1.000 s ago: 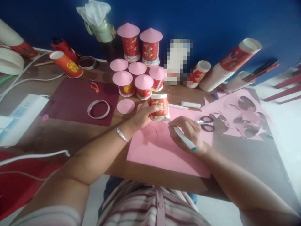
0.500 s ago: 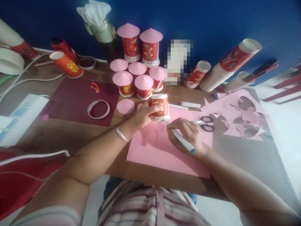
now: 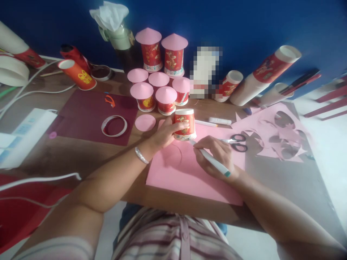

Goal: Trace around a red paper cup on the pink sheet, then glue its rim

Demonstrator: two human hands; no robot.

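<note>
My left hand (image 3: 169,130) is closed around a red paper cup (image 3: 184,117) with gold patterns, its wide white rim facing down and marked with green. Between the fingers of my right hand (image 3: 215,157) is a white marker (image 3: 216,163) with a green end, its tip near the cup's lower rim; whether it touches I cannot tell. Beneath both hands lies a pink paper sheet (image 3: 173,177) with a faint curved line on it. Beyond the cup stand several red cups topped with pink paper cones (image 3: 166,95). A flat pink paper circle (image 3: 145,123) lies left of the cup.
Black-handled scissors (image 3: 239,142) lie right of my right hand, beside cut pink paper scraps (image 3: 284,133). A white pen (image 3: 220,121) rests behind them. On a maroon sheet (image 3: 81,115) sits a paper ring (image 3: 114,126). Stacked cups (image 3: 267,74) lean at the back right.
My right hand has shifted slightly right and down, drawing the marker's tip a little away from the cup's rim. My left hand still holds the cup in nearly the same place.
</note>
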